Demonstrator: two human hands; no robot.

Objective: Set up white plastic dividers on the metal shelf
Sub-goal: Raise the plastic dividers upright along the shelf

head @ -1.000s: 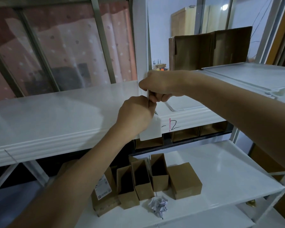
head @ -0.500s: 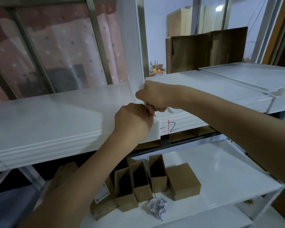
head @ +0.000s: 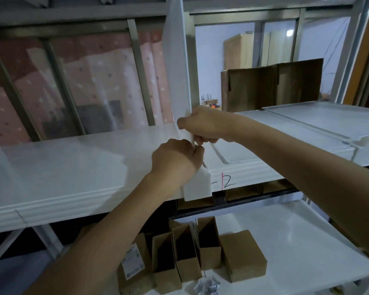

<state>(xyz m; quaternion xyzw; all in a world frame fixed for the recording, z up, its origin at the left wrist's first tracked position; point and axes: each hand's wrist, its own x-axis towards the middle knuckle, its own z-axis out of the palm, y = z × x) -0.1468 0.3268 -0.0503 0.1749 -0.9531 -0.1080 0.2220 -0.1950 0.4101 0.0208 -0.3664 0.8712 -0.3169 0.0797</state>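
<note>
A tall white plastic divider (head: 176, 67) stands upright on the white metal shelf (head: 68, 167), its front edge toward me. My right hand (head: 202, 124) grips that front edge near its base. Just below, my left hand (head: 177, 160) pinches the same edge, knuckles up. A white tab (head: 197, 185) of the divider hangs over the shelf's front lip under my left hand. A red line and a handwritten "2" (head: 225, 180) mark the lip just right of it.
An open brown carton (head: 271, 86) stands on the shelf at the back right. On the lower shelf (head: 285, 235) sit several small cardboard boxes (head: 185, 256) and a crumpled paper ball (head: 207, 287). A window with a pink curtain (head: 83, 86) lies behind.
The view has tilted up, showing more of the divider. The white tab, covered by my left hand half a second ago, hangs over the lip again. Both hands keep their hold.
</note>
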